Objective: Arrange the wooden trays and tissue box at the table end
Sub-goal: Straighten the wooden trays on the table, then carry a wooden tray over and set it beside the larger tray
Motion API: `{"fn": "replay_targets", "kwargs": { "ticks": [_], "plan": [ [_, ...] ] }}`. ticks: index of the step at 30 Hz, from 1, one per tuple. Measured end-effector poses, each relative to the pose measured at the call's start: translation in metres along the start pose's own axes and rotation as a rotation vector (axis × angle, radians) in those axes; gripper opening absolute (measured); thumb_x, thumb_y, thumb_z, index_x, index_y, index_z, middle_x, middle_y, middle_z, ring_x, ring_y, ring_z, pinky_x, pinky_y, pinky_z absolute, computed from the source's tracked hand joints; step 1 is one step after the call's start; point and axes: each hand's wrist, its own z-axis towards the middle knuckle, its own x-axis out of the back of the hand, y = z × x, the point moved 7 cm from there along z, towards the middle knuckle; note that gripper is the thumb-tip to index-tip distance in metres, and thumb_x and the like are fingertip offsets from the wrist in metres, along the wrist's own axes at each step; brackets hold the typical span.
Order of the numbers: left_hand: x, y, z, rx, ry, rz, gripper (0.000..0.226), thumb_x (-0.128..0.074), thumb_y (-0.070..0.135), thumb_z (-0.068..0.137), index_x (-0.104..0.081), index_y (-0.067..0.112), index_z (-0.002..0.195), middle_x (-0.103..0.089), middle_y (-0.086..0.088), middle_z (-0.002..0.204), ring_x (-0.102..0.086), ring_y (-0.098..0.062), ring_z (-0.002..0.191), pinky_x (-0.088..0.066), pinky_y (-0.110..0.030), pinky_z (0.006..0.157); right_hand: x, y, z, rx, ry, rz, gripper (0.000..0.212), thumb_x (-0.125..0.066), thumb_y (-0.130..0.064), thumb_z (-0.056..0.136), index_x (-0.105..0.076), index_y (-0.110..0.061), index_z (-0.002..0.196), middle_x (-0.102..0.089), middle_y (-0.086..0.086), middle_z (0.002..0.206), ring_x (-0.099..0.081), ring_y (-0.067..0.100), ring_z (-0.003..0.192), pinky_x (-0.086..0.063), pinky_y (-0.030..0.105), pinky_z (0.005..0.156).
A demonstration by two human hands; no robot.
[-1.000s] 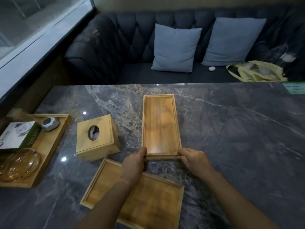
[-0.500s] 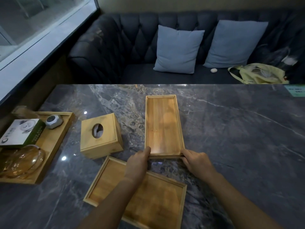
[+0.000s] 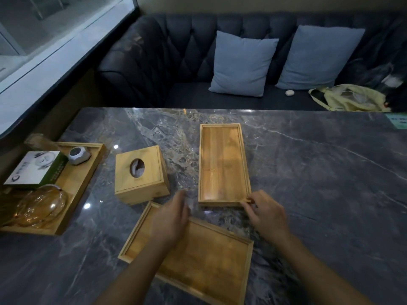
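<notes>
A long narrow wooden tray point(image 3: 222, 164) lies lengthwise on the dark marble table point(image 3: 319, 183). My right hand point(image 3: 265, 213) pinches its near right corner. My left hand point(image 3: 171, 219) is off that tray, fingers apart, hovering over the far edge of a wider wooden tray point(image 3: 198, 258) that lies askew near me. A wooden tissue box point(image 3: 141, 173) with an oval hole stands left of the narrow tray. At the table's left end sits a third wooden tray point(image 3: 86, 172).
The left tray holds a white and green box point(image 3: 36, 169), a small grey gadget point(image 3: 78, 155) and a glass teapot point(image 3: 40, 204). Beyond the table is a dark sofa point(image 3: 176, 53) with two blue cushions point(image 3: 242, 64) and a yellow bag point(image 3: 348, 97).
My left hand has let go of the narrow tray's near left corner and drawn back to the left. My right hand still holds the right corner.
</notes>
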Motion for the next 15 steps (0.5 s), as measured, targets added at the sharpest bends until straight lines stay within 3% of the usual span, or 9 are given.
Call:
{"fn": "replay_targets", "kwargs": {
  "ticks": [4,9,15],
  "plan": [
    [0.032,-0.047,-0.024,0.208,0.162,0.085,0.007,-0.055,0.017,0.087,-0.059,0.014,0.091,-0.065,-0.006,0.084,-0.061,-0.025,0.078,-0.046,-0.036,0.068,-0.022,-0.029,-0.003,0.113,-0.236,0.161,0.017,-0.062,-0.027,0.086,-0.067,-0.011,0.088,-0.065,0.005,0.086,-0.060,0.020,0.078,-0.040,0.026,0.065],
    [0.045,-0.096,-0.052,0.439,0.087,0.169,0.019,-0.057,0.028,0.087,-0.059,0.013,0.099,-0.062,-0.006,0.097,-0.057,-0.021,0.094,-0.048,-0.038,0.084,-0.059,-0.053,-0.010,0.155,-0.441,0.072,0.031,-0.053,-0.045,0.086,-0.062,-0.022,0.105,-0.060,-0.005,0.100,-0.054,0.010,0.093,-0.040,0.024,0.076],
    [0.048,-0.100,-0.067,0.467,0.064,0.146,0.025,-0.051,0.026,0.092,-0.065,0.006,0.088,-0.061,-0.012,0.097,-0.056,-0.025,0.091,-0.047,-0.043,0.084,-0.075,-0.066,-0.016,0.175,-0.434,0.002,0.025,-0.048,-0.036,0.091,-0.062,-0.017,0.100,-0.060,0.000,0.105,-0.052,0.014,0.102,-0.038,0.027,0.084]
  ]
}}
